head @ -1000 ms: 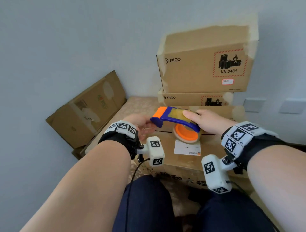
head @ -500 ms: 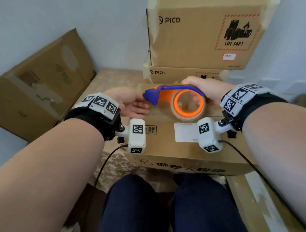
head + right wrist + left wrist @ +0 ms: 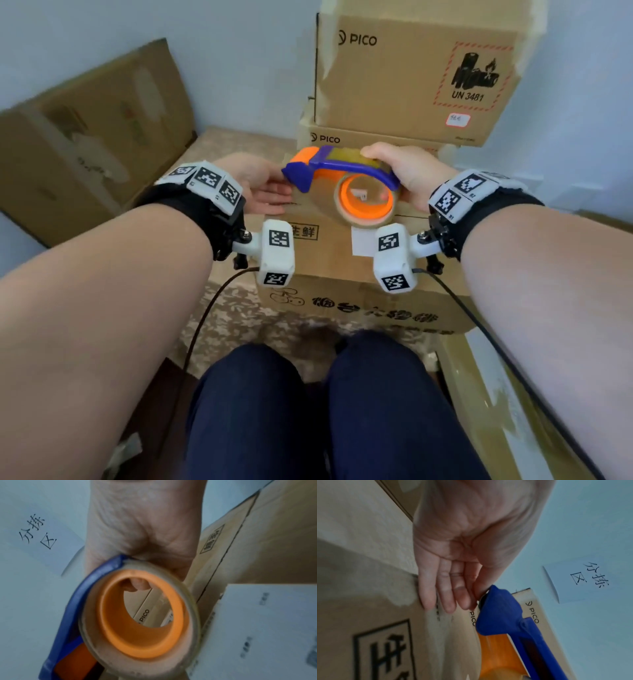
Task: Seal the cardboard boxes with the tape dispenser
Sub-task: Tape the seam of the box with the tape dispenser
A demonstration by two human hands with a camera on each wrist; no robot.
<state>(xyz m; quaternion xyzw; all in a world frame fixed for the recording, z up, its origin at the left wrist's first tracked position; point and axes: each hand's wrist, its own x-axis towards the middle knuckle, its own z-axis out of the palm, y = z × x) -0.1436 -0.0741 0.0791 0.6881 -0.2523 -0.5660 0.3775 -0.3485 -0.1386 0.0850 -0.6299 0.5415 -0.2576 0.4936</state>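
A blue and orange tape dispenser with a clear tape roll hovers over the top of the brown cardboard box in front of me. My right hand grips its handle from the right, one finger showing through the roll's core. The dispenser's blue nose points left. Beside that nose my left hand lies on the box top with straight fingers, the thumb close to the nose. The box's centre seam runs under the dispenser.
Two stacked PICO boxes stand right behind the near box. A flattened carton leans on the wall at the left. A white shipping label is stuck on the near box top. My knees are just below the box's front edge.
My view has come closer and lower over the box. The right hand has turned the dispenser so the roll's opening faces me. The left hand stays by the nose.
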